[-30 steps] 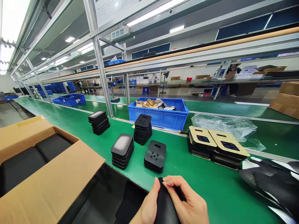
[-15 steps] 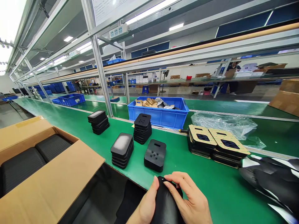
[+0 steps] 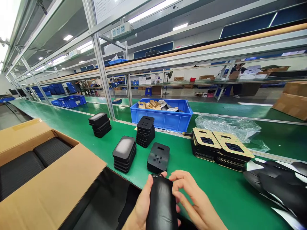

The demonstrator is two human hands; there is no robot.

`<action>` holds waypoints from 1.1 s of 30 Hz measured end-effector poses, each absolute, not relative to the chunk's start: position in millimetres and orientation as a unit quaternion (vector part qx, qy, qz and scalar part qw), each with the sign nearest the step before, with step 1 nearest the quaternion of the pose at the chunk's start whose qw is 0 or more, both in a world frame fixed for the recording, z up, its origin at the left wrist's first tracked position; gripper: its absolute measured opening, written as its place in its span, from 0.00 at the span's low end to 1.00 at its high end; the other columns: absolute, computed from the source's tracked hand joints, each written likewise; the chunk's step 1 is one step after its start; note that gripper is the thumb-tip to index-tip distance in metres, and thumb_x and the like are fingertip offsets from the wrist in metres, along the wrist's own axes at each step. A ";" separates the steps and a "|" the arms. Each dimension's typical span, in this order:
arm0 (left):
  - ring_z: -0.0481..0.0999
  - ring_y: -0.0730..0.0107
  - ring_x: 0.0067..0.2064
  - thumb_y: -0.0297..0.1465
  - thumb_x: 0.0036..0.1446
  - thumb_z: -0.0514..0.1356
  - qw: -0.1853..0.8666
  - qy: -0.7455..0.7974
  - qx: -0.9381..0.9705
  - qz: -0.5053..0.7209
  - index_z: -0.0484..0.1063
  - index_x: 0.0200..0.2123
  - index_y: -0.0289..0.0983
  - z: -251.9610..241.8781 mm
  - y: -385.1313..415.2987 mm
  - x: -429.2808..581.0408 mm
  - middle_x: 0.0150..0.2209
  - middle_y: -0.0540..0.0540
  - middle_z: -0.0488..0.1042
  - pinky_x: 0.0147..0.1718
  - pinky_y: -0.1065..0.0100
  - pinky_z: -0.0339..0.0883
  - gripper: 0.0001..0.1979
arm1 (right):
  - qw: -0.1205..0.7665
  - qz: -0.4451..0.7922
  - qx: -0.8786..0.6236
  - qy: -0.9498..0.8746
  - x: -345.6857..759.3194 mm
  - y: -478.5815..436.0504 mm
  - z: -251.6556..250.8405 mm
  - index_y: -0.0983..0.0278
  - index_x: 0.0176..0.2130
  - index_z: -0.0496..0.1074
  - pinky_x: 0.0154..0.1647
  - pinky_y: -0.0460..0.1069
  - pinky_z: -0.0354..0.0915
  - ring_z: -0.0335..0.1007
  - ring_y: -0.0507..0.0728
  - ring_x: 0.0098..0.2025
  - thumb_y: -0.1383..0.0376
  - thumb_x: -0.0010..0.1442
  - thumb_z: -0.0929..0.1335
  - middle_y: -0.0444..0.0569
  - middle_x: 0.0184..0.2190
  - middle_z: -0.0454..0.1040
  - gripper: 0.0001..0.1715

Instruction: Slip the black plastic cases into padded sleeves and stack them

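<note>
My left hand [image 3: 140, 207] grips a smooth black oblong piece [image 3: 161, 203] from its left side, over the near edge of the green table [image 3: 216, 188]. My right hand [image 3: 194, 199] is at the piece's upper right, fingertips pinching at its top edge. Just beyond them lies a black pad with small holes [image 3: 158, 157]. To its left stands a stack of plain black pads [image 3: 124, 153], and behind it a stack of holed pads [image 3: 145, 131].
An open cardboard box [image 3: 57, 188] with black parts stands at the left. A blue bin [image 3: 163, 119] sits behind the stacks. Brown-backed sheets [image 3: 222, 147], a clear plastic bag [image 3: 227, 127] and black-and-white pieces [image 3: 278, 185] lie to the right. Another black stack [image 3: 99, 124] is farther left.
The black piece has risen and turned more face-up in my hands. My left hand shifted up along its side, and my right fingers moved to its top edge.
</note>
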State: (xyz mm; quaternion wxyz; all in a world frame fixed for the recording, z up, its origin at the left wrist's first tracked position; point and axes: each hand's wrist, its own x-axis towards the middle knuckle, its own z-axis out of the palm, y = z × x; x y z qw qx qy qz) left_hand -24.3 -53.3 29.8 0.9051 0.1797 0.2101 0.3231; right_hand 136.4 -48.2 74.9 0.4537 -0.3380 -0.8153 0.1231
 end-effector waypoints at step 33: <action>0.74 0.50 0.51 0.53 0.45 0.68 0.646 0.254 0.489 0.528 0.58 0.66 0.40 49.1 -61.7 -28.3 0.53 0.37 0.75 0.56 0.55 0.62 0.49 | 0.513 0.591 -0.426 -0.454 81.4 -74.3 71.3 0.66 0.24 0.68 0.15 0.41 0.43 0.46 0.43 0.14 0.39 0.55 0.69 0.37 0.12 0.58 0.33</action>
